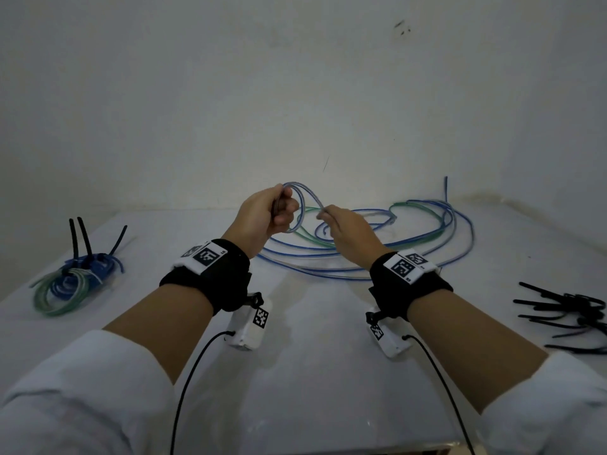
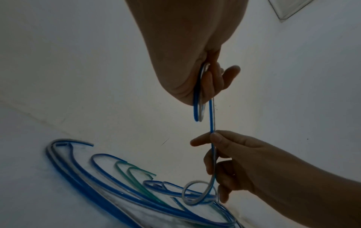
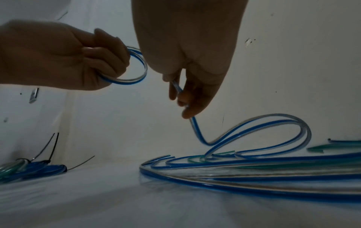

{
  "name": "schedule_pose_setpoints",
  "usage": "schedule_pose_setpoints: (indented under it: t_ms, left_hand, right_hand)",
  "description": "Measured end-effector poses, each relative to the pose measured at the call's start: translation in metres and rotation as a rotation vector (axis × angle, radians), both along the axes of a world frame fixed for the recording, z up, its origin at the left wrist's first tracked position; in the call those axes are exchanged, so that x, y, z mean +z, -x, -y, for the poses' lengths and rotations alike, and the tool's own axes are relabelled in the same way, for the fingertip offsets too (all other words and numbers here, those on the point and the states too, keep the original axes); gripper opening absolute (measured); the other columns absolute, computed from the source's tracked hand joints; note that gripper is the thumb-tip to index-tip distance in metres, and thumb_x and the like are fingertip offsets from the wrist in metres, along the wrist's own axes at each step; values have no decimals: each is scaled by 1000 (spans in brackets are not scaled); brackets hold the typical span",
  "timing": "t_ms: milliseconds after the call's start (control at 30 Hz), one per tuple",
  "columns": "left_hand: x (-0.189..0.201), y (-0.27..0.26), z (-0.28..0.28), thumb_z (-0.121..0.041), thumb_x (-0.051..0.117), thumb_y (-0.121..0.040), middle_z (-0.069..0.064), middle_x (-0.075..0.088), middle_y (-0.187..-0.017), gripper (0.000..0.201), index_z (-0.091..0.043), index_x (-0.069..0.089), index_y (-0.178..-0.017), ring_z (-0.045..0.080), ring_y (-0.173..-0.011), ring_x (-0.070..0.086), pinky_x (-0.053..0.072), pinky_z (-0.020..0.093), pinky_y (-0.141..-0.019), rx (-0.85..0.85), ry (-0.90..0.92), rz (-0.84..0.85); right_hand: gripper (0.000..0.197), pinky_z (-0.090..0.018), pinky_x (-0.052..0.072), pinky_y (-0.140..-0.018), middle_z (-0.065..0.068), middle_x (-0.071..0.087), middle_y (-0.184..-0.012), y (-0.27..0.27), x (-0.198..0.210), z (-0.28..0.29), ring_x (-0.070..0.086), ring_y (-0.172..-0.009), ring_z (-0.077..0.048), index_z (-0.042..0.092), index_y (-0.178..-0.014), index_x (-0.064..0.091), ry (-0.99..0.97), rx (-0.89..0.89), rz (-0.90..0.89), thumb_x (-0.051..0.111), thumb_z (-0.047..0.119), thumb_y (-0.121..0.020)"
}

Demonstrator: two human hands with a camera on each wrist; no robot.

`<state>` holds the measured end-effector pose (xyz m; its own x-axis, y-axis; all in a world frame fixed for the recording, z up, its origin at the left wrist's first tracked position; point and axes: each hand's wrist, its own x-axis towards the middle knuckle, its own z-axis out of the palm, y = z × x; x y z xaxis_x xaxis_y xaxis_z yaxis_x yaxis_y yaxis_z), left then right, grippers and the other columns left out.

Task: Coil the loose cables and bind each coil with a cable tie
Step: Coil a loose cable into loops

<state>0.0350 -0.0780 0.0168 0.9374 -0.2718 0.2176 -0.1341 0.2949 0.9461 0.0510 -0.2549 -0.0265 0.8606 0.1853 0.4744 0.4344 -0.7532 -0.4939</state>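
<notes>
My left hand (image 1: 277,208) is raised above the table and grips a small loop (image 1: 300,205) of a blue-and-clear cable (image 3: 134,66). Just to its right, my right hand (image 1: 328,218) pinches the same cable (image 2: 212,121) between thumb and forefinger. From there the cable (image 3: 254,128) drops in an arc to the loose blue, clear and green cables (image 1: 410,244) sprawled on the white table (image 1: 312,372). In the left wrist view my left hand (image 2: 207,83) holds the loop's strands and my right hand (image 2: 224,154) sits just below.
Several coiled blue and green cables bound with black ties (image 1: 75,277) lie at the table's left. A heap of loose black cable ties (image 1: 571,313) lies at the right edge. A white wall (image 1: 295,93) rises right behind the table.
</notes>
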Motion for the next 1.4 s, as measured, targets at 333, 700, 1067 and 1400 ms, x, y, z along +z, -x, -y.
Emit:
schedule_pose_setpoints:
  t_ms: [333,700,1067,1400]
  left_hand:
    - [-5,-5,-2,-21,24,-102,11,69,-103,30,-16,45,-81,11,-60,60,41,17,-52,87,79,94]
    - [-30,-12,3,-25,33,-101,6,61,-124,26,-3,45,-107,12,-105,59,42,10,-76,271,-833,597]
    - [-35,-11,1,-23,31,-101,11,69,-94,31,-2,54,-95,20,-84,62,48,24,-77,272,-955,472]
    - [-28,1,5,-16,32,-101,0,63,-74,25,-6,51,-88,0,-66,57,39,2,-63,209,-867,509]
  right_hand:
    - [10,-42,53,-54,-16,56,-88,3,-9,4,56,-61,-30,3,-92,51,-119,-18,-111,42,-1,-91]
    - [18,-44,47,-70,-14,48,-83,13,-7,1,50,-69,-28,1,-97,62,339,146,-4,45,0,-92]
    - [18,-28,40,-78,-13,51,-105,11,6,2,49,-90,-24,4,-103,54,254,97,185,58,3,-86]
    - [4,-38,42,-62,-14,60,-74,10,15,-9,53,-73,-30,2,-81,61,344,131,318,58,-1,-83]
